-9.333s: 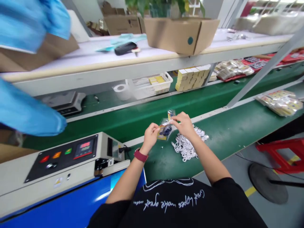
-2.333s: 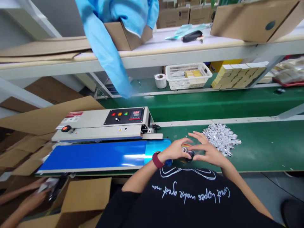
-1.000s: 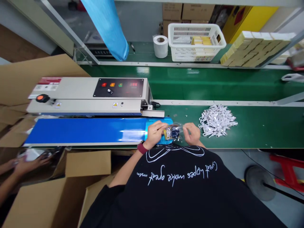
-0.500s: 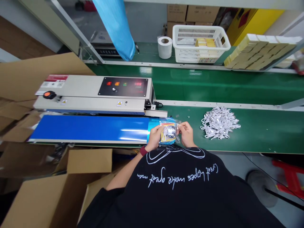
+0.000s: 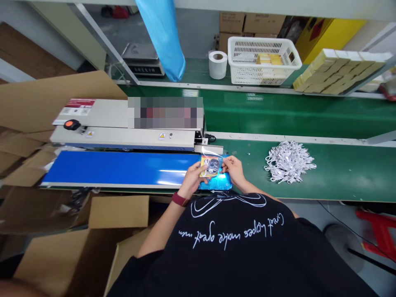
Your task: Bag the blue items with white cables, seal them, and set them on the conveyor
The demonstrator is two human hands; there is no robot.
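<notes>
A clear plastic bag [image 5: 213, 166] holds a yellow card, a dark rounded item and a bit of white cord. My left hand [image 5: 194, 176] is closed on the bag's left side, thumb on top. At the bag's right edge, my right hand [image 5: 232, 167] pinches the film between thumb and fingers. Under the bag lies a shiny blue sheet [image 5: 221, 182] at the right end of the blue conveyor belt [image 5: 123, 168]. Just behind stands the band sealing machine [image 5: 123, 138], its panel blurred out.
A heap of white cords [image 5: 290, 161] lies on the green table at right. On the rear shelf are a label roll [image 5: 217, 66], a white basket [image 5: 262, 76] and stacked yellowish boxes [image 5: 340, 72]. Open cartons [image 5: 119, 210] stand at the left front.
Both hands have shifted left with the bag, nearer the belt and the sealing machine's entry. The bag's contents are turned differently. The camera view has moved slightly.
</notes>
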